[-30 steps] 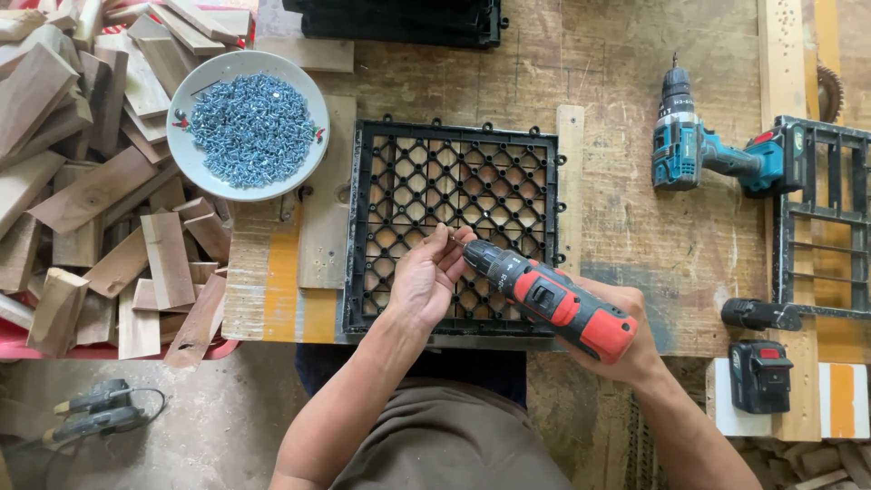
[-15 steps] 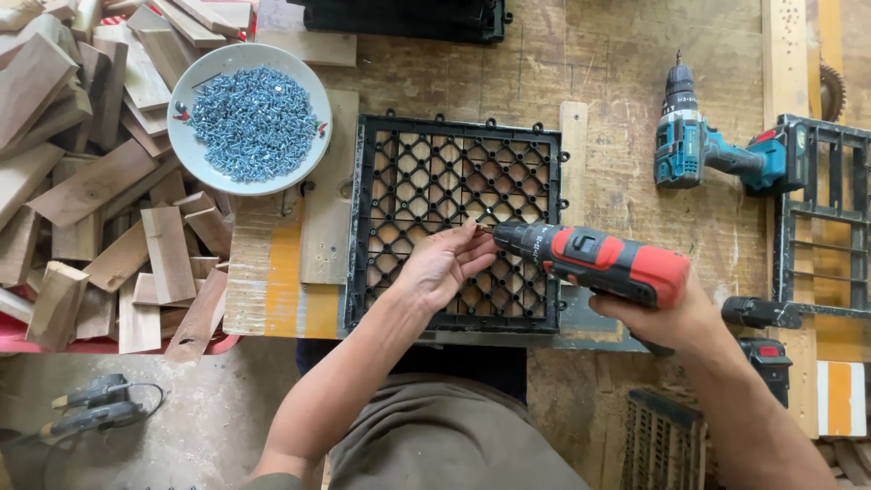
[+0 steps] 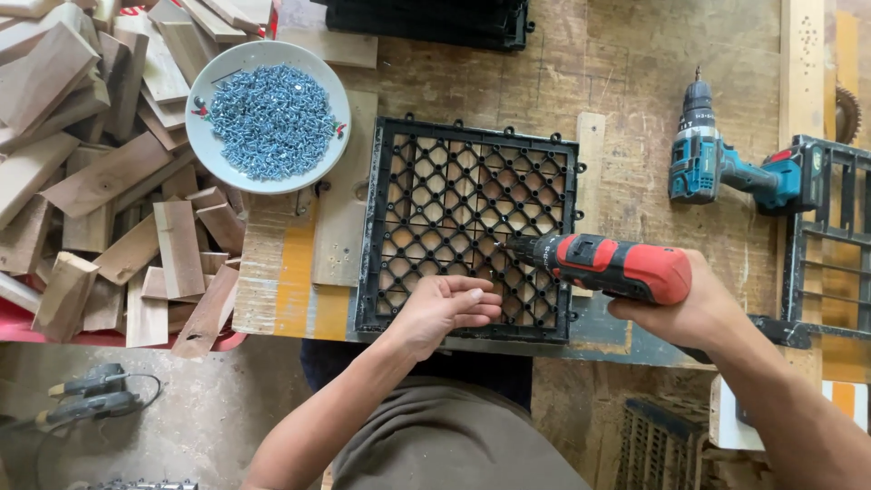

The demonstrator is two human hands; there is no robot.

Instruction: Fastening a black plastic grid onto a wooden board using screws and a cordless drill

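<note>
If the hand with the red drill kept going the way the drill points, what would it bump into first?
The right hand aims the red drill leftward, its tip already at the black plastic grid. Going straight on, it would probably meet the grid's lattice first. Depth is hard to judge from above.

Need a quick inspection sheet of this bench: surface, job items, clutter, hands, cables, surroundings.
Surface: worn wooden workbench, stained, with a yellow-painted patch at the front.
Job's things: black plastic grid tile lies flat; red cordless driver has its tip on the grid.
Clutter: plate of silver screws; pile of wood offcuts; teal cordless drill lying at right; stacked black tiles at the top.
Grippers: left hand rests on the tile's front part; right hand grips the driver.
Cables: a cord by a corded tool on the floor.
Surroundings: concrete floor, black frame at right.
</note>
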